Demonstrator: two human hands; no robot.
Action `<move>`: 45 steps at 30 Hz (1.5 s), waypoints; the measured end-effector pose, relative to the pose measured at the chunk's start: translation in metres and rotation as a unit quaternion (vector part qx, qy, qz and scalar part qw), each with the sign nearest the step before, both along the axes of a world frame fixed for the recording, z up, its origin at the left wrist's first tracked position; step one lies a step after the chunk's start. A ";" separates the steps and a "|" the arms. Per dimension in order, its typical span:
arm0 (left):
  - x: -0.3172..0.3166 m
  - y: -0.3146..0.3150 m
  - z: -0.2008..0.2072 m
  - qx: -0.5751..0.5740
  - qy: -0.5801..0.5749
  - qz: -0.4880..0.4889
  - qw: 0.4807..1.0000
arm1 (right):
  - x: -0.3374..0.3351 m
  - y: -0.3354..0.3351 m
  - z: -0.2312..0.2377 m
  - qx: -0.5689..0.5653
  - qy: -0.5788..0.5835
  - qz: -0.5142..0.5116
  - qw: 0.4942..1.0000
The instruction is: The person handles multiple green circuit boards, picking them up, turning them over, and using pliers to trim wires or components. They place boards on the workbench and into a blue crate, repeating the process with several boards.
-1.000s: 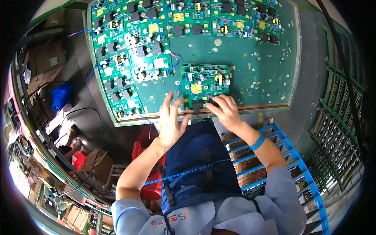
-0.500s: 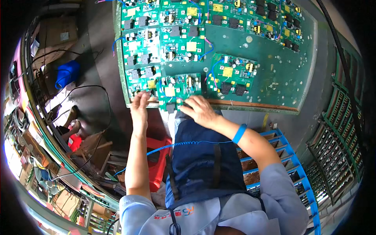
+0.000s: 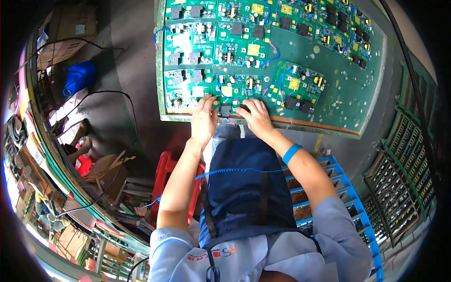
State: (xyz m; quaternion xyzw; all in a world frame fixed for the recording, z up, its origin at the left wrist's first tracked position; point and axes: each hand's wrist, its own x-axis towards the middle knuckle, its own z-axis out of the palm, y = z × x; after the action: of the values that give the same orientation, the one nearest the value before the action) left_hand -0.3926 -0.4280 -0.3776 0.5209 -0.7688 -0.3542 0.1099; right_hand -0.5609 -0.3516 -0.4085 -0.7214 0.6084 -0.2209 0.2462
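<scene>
At both hands (image 3: 204,121) (image 3: 257,120), circuit board (image 3: 238,88), dark blocks (image 3: 226,111) bodyward, long axis unclear

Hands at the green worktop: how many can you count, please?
2: the left hand and the right hand, at the lower left and right of one circuit board.

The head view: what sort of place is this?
Probably an electronics assembly workshop. Green circuit boards lie in rows on a green worktop, a blue wristband circles the person's right wrist, and green racks stand at the right.
</scene>
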 end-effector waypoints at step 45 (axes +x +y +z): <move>-0.157 0.013 0.010 -0.134 -0.037 -0.283 0.949 | -0.281 0.054 0.060 0.032 0.192 -0.206 0.959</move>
State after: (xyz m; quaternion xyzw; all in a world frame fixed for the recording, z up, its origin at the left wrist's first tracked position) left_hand -0.5491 -0.4148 -0.3681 0.2754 -0.9284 -0.2451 0.0458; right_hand -0.8419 -0.2977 -0.3489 -0.6008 0.7865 -0.1046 0.0969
